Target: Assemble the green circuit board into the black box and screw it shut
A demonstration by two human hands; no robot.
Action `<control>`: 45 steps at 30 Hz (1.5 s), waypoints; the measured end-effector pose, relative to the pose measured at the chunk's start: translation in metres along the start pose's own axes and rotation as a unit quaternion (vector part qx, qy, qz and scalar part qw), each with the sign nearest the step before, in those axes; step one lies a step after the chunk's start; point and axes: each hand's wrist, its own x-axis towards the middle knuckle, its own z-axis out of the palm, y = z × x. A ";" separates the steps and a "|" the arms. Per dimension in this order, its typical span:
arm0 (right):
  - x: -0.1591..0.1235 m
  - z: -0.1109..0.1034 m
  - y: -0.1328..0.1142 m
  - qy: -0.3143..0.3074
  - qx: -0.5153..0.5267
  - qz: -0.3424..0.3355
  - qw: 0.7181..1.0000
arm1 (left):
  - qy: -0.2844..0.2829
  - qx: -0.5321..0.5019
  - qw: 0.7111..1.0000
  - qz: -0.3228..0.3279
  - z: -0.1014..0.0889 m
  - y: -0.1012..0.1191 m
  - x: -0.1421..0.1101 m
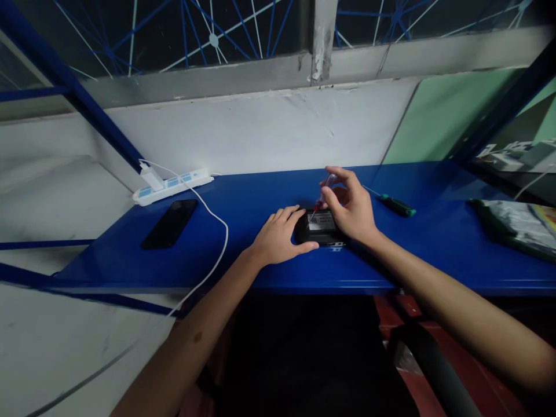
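A small black device (320, 229) with a white label lies near the front edge of the blue shelf (243, 260). My left hand (281, 236) grips its left side, thumb along the front, fingers curled over the top. My right hand (351, 204) pinches a small screwdriver (322, 196) with a clear and red handle, held tilted, its tip down on the device's top left part.
A green-handled screwdriver (396, 205) lies right of my right hand. A black phone (170, 223) rests at the left, beside a white power strip (172, 186) with a charger and white cable (219, 237). A bagged green item (519, 227) sits far right.
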 end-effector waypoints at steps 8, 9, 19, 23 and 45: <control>0.000 0.000 0.001 -0.025 0.003 0.008 1.000 | -0.005 0.004 1.000 -0.006 -0.001 0.001 0.000; 0.000 0.000 0.000 -0.027 0.007 0.011 1.000 | -0.007 0.005 1.000 -0.007 0.000 0.001 0.000; 0.005 0.000 0.005 0.007 0.032 0.021 0.999 | -0.002 0.003 1.000 -0.004 0.000 0.000 0.000; 0.006 0.000 0.006 0.019 0.018 0.014 1.000 | -0.003 0.004 1.000 -0.005 0.000 0.000 0.000; 0.005 -0.003 0.001 -0.018 0.091 0.066 0.993 | 0.001 0.001 1.000 -0.007 0.000 0.001 0.000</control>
